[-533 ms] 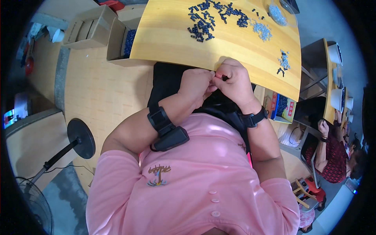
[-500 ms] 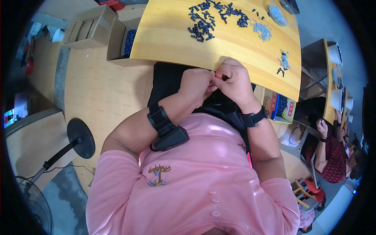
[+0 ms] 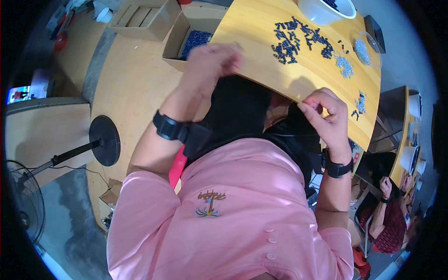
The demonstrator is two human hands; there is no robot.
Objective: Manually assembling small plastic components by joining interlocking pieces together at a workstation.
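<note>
My left hand, smeared by motion, is beside the table's left edge, close to a cardboard box holding many small dark blue pieces. Whether it holds anything does not show. At the front edge of the wooden table, my right hand has its thumb and forefinger pinched together; anything between them is too small to make out. Small black parts lie in a loose heap on the tabletop. To their right are small silvery pieces and a smaller mixed pile of silvery and black ones.
A white bowl with dark parts stands at the table's far side, near a clear round dish of silvery pieces. Another cardboard box is at far left. A fan stands left. A co-worker sits at right.
My hands were together at the table edge and have parted. The left went toward the box of blue pieces, the right shifted right. The view has turned, bringing the white bowl in.
</note>
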